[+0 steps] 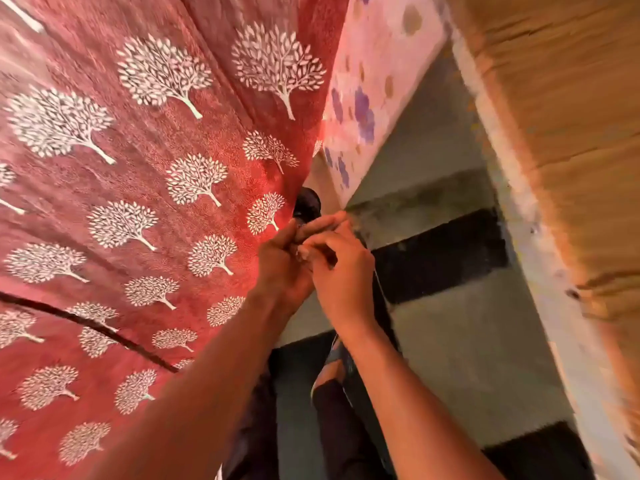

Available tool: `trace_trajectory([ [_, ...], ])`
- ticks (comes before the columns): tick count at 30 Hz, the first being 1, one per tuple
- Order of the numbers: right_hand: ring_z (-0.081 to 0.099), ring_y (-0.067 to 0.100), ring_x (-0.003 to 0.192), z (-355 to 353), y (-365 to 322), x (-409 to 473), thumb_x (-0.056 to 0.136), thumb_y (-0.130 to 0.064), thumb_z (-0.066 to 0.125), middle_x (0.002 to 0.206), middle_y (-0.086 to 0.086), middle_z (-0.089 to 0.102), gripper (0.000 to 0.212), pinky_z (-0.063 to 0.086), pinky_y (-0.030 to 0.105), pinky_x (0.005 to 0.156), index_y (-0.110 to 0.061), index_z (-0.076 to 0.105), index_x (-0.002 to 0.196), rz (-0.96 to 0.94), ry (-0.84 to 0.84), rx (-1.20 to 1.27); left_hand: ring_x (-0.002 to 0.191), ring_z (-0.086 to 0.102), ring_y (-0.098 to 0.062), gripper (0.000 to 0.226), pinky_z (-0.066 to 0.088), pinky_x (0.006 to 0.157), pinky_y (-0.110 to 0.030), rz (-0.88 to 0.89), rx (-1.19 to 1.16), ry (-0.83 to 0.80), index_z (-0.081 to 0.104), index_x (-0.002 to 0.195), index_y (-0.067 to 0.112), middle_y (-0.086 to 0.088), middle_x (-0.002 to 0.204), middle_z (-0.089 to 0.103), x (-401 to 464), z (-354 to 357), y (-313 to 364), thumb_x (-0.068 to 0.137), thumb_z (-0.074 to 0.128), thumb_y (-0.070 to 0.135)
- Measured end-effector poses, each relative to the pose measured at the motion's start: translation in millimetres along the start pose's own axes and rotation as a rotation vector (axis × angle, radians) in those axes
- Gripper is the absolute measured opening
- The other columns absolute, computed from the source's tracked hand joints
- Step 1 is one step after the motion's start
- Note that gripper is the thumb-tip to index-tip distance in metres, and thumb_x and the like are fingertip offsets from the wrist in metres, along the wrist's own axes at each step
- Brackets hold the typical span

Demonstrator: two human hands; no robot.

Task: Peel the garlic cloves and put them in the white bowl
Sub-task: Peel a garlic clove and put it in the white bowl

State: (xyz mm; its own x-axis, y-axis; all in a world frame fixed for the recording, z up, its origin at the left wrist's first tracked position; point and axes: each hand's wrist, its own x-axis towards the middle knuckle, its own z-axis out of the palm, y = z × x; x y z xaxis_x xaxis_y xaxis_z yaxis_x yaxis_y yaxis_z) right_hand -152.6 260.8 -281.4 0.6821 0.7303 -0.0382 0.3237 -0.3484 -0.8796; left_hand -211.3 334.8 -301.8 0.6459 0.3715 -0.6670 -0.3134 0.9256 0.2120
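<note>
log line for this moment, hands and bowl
left hand + right hand: pinched together on small pale piece | white bowl: not visible | view: blurred

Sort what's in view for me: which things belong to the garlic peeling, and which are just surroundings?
Belongs to the job:
left hand and right hand, fingertips pinched together on a small pale piece, probably a garlic clove, though it is blurred. No white bowl is in view.

Just around:
red tree-print cloth
floral fabric
black-and-grey tiled floor
wooden panel

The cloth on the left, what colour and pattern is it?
Red cloth with repeated white tree motifs, clear in the head view.
</note>
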Motion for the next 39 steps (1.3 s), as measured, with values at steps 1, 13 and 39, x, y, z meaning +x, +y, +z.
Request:
trace_trajectory([
  [1,0.066,0.019,0.092,19,24,9,0.083,-0.002,0.076,0.094,0.003,0.066,0.011,0.055,0.038,0.084,-0.012,0.075,0.084,0.006,-0.014,0.008,0.105,0.072,-0.033,0.068,0.052,0.104,-0.037,0.012,-0.005,0.023,0.079,0.090,-0.007,-0.023,0.113,0.074,24,-22,1,0.105,0.026,0.033],
  [13,0.065,0.007,0.086,208,239,64,0.084,-0.001,0.072,0.096,0.000,0.076,0.014,0.049,0.014,0.082,-0.011,0.079,0.091,0.132,-0.108,-0.063,0.107,0.071,-0.030,0.040,0.060,0.091,-0.036,0.108,0.050,0.195,0.063,0.123,-0.009,-0.025,0.124,0.067,228,-234,7,0.101,0.037,0.014],
  [39,0.011,0.018,0.156,255,270,78,0.110,-0.037,0.035,0.167,0.006,0.023,0.051,0.011,0.035,0.127,-0.021,0.033,0.158,0.125,-0.421,-0.031,0.136,0.053,-0.031,0.072,0.051,0.094,-0.034,-0.056,0.281,0.305,0.041,0.154,0.015,-0.008,0.153,0.050,243,-251,51,0.105,0.018,0.062],
])
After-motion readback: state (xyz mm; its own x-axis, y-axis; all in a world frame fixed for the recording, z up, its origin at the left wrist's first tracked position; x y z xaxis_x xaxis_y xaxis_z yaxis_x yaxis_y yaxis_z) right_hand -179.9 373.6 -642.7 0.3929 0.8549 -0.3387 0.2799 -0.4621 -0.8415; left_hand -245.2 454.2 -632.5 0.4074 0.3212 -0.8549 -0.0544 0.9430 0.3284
